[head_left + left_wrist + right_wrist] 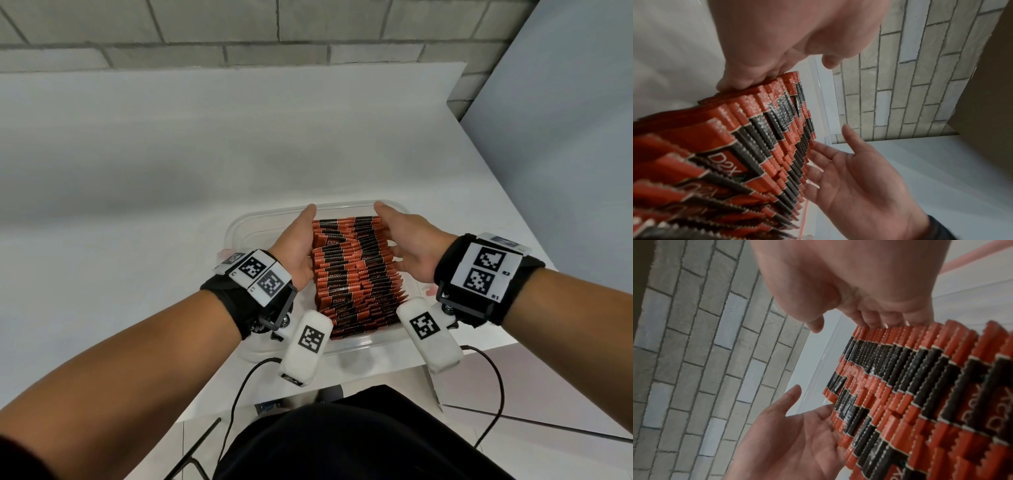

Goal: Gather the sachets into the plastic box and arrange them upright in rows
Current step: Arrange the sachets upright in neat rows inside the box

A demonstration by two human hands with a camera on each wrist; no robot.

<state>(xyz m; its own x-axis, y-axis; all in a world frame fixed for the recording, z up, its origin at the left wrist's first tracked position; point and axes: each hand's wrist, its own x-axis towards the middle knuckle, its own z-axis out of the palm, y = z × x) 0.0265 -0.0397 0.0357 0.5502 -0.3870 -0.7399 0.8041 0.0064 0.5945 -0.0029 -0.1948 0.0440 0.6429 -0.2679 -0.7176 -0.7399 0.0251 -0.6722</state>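
My left hand (297, 247) flat, fingers straight, against red-and-black foil sachets (356, 274) standing in clear plastic box (236, 226), my right hand (409, 244) likewise pressing opposite side, white tabletop (137, 192) beneath

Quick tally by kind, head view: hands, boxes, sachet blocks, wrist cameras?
Hands: 2, left hand and right hand, flat against the block's sides
Box: 1
Sachet block: 1, packed in rows; single sachets too many to count
Wrist cameras: 2, and
Total: 6
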